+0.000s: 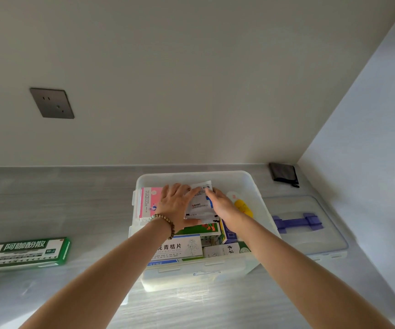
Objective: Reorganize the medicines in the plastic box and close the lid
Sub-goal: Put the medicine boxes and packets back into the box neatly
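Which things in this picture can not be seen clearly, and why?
Head view:
Lower medicine layers in the clear plastic box: covered by upper cartons and forearms.
White flat sachets: print blurred; whether left hand and right hand pinch or press, unclear.
Black folded object: too small to identify.

Lit softly and evenly, with a cooler bluish cast on the right wall [369,115]. Streaked by a pale sheen on the counter [49,198] just in front of the plastic box [191,279]; shadowed only faintly. Rendered sharp at centre, stretched by wide-angle distortion toward the edges, slightly soft in the corners.
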